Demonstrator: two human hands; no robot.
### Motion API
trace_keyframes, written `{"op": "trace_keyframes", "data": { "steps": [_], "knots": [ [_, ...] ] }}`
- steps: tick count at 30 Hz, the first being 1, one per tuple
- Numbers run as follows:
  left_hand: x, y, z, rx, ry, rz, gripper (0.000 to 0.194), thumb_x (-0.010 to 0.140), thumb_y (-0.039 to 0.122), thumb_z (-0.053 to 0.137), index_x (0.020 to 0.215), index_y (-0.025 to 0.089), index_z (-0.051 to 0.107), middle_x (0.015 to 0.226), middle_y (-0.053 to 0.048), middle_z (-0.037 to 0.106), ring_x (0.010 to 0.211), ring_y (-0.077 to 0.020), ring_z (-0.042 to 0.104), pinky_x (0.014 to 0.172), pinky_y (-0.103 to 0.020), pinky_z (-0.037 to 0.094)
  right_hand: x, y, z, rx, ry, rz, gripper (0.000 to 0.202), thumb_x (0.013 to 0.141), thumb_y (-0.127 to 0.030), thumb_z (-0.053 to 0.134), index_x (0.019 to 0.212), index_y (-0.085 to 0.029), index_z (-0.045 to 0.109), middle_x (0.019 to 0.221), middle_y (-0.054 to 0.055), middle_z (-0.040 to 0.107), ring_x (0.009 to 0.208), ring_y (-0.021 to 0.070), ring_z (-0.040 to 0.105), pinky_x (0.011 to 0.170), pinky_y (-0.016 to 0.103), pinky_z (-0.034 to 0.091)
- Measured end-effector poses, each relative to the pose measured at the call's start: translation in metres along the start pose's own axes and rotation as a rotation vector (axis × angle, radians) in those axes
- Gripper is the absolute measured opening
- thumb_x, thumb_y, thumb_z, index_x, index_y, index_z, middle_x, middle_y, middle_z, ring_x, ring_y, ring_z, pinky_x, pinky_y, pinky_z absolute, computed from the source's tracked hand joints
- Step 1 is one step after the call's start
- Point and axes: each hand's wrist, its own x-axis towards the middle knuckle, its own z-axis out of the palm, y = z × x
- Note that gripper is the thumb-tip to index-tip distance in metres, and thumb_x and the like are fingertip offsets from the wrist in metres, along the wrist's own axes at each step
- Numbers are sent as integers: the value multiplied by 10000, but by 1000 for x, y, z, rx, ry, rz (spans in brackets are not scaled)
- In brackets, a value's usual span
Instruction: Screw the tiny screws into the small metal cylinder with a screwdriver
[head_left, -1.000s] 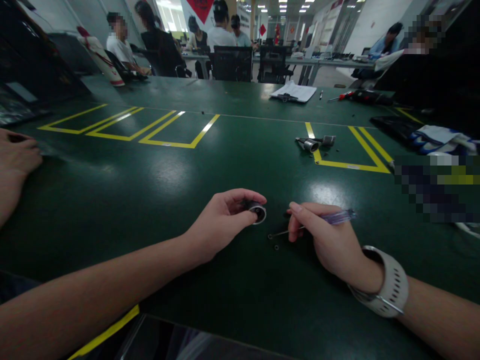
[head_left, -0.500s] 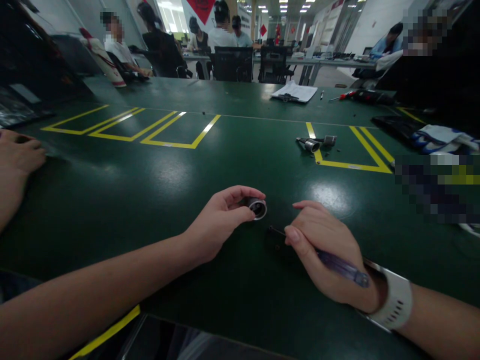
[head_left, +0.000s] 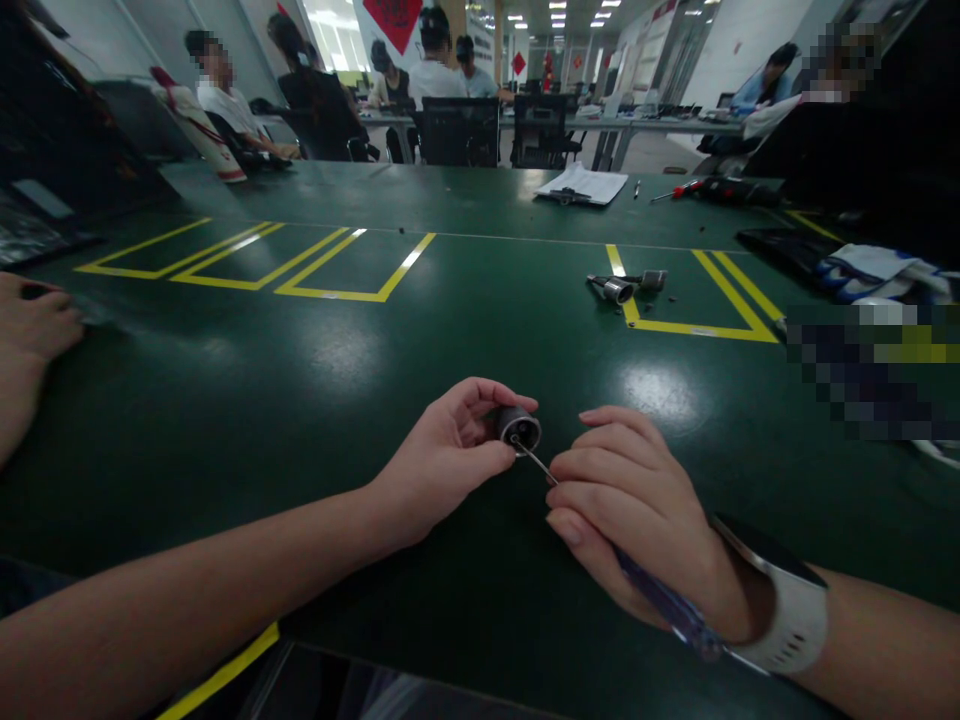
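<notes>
My left hand (head_left: 450, 455) is closed on a short metal cylinder (head_left: 517, 425), gripped between thumb and fingers. The cylinder's open end faces right and toward me, with dark parts inside. My right hand (head_left: 630, 510) is closed around a screwdriver with a translucent purple handle (head_left: 667, 605); the handle's end sticks out below the palm. The thin metal shaft (head_left: 538, 463) runs from my fingertips into the cylinder's open end. What its tip touches inside I cannot make out.
Two similar metal cylinders (head_left: 619, 290) lie on the green table (head_left: 337, 400) by yellow tape (head_left: 701, 331). Farther back are a clipboard with papers (head_left: 585, 185) and a red-tipped tool (head_left: 686, 190). Another person's hand (head_left: 41, 320) rests at left. Cloth (head_left: 885, 272) lies at right.
My right hand has turned and moved left and down, bringing the screwdriver shaft into the cylinder's open end. My left hand still holds the cylinder, its opening now more visible.
</notes>
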Motion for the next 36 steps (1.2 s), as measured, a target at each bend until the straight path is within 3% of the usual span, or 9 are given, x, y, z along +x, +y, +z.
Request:
{"op": "trace_keyframes", "data": {
  "steps": [10, 19, 29, 32, 36],
  "knots": [
    [-2, 2, 3, 73, 33, 11, 224, 648, 80, 621, 840, 169, 548, 963, -23, 657, 894, -160, 624, 829, -318, 478, 0, -2, 2, -89, -64, -47, 211, 857, -198, 515, 670, -170, 609, 671, 10, 645, 688, 145, 563, 844, 385, 415],
    [-1, -4, 6, 202, 88, 118, 131, 669, 88, 564, 774, 166, 549, 928, -40, 678, 914, -177, 632, 860, -346, 472, 1, -4, 5, -118, -68, -71, 252, 872, -206, 498, 641, -176, 592, 648, 1, 634, 675, 141, 560, 848, 378, 414],
    [-1, -5, 3, 200, 76, 114, 103, 719, 91, 546, 799, 157, 555, 969, -56, 688, 872, -164, 646, 805, -325, 499, 2, -5, 6, -108, -79, -60, 236, 859, -198, 513, 641, -163, 599, 647, 8, 629, 668, 141, 554, 839, 388, 418],
    [-1, -5, 3, 182, 73, 101, 105, 724, 97, 551, 810, 157, 555, 982, -57, 689, 876, -165, 648, 813, -333, 502, 3, -6, 3, -58, -65, -44, 205, 848, -180, 510, 667, -171, 606, 657, 10, 637, 670, 144, 561, 836, 393, 424],
    [0, -5, 1, 150, 70, 92, 107, 719, 93, 570, 802, 157, 547, 985, -53, 691, 870, -163, 652, 809, -332, 508, 5, -6, -6, 176, 50, 50, 188, 821, -128, 477, 693, -165, 609, 633, 16, 633, 623, 141, 561, 828, 415, 434]
  ]
}}
